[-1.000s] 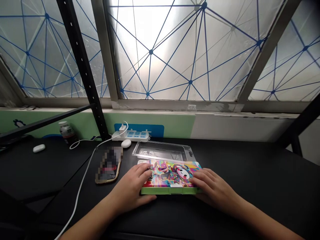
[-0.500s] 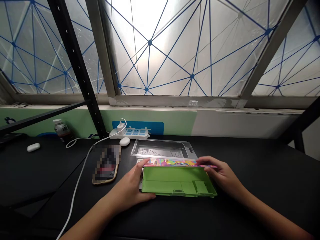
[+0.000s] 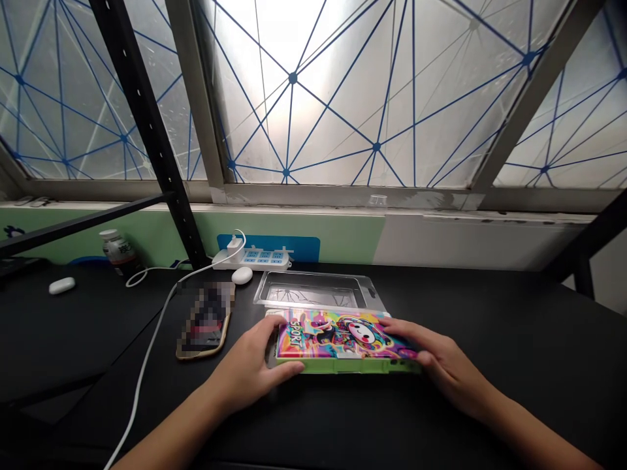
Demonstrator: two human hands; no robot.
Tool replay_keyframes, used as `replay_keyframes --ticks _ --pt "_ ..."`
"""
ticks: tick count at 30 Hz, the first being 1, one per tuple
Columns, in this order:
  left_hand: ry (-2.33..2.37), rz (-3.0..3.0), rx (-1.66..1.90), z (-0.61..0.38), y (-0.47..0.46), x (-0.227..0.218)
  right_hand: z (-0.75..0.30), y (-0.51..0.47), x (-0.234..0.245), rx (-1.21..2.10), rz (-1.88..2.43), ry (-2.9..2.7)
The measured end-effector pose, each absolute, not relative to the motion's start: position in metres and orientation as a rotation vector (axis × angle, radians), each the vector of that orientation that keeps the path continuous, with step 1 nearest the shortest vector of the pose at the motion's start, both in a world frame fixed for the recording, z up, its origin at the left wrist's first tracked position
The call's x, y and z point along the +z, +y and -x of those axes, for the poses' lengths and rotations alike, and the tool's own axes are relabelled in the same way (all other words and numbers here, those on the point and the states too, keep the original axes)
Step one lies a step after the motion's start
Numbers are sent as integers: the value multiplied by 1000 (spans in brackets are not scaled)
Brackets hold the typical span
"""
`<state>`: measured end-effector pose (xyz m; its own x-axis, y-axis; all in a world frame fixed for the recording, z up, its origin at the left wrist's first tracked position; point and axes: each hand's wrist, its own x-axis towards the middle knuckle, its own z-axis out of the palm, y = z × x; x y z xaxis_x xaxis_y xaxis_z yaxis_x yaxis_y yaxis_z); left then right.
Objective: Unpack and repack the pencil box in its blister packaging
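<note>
The colourful case point(image 3: 343, 336) sits at the middle of the black table point(image 3: 514, 339), just in front of the person; its printed lid faces up and a green edge shows along the near side; whether its underside rests fully on the table cannot be told. The left hand point(image 3: 249, 369) grips the case's left end, thumb pressed along the green near edge and fingers curled over the far corner. The right hand point(image 3: 441, 362) clasps the right end, fingers fairly close together and laid over the lid's corner, thumb on the near right corner.

Just behind the case lies a clear plastic tray point(image 3: 313, 294), flat on the table. To the left of the case, near the left hand, a phone point(image 3: 204, 320) lies face up, its screen blurred; a white cable point(image 3: 147, 365) runs past it from the near edge of the table up to a plug on the white power strip point(image 3: 252, 259) by the wall. A small white oval case point(image 3: 241, 275) lies just in front of the strip; further left stand a bottle point(image 3: 117, 248) and another white oval object point(image 3: 61, 285). A black shelf upright point(image 3: 147, 130) crosses the frosted window point(image 3: 343, 98) with its blue line pattern.
</note>
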<state>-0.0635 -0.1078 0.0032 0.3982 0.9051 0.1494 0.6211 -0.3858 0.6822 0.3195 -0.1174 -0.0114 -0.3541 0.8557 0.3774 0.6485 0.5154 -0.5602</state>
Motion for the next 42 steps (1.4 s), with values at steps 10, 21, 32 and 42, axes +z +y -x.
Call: replay_keyframes --ticks 10,21,32,42 --pt "1210 -2167 678 62 -102 5 -309 -115 -7 592 1502 -1935" --pt "1278 -2107 779 63 -102 -2 -297 -108 -1 347 1683 -1976" --pt "1209 -2068 753 66 -101 -5 -232 -104 27 -139 1377 -2410" --pt "1195 -1989 796 64 -98 -6 -195 -78 15 -127 1377 -2277"
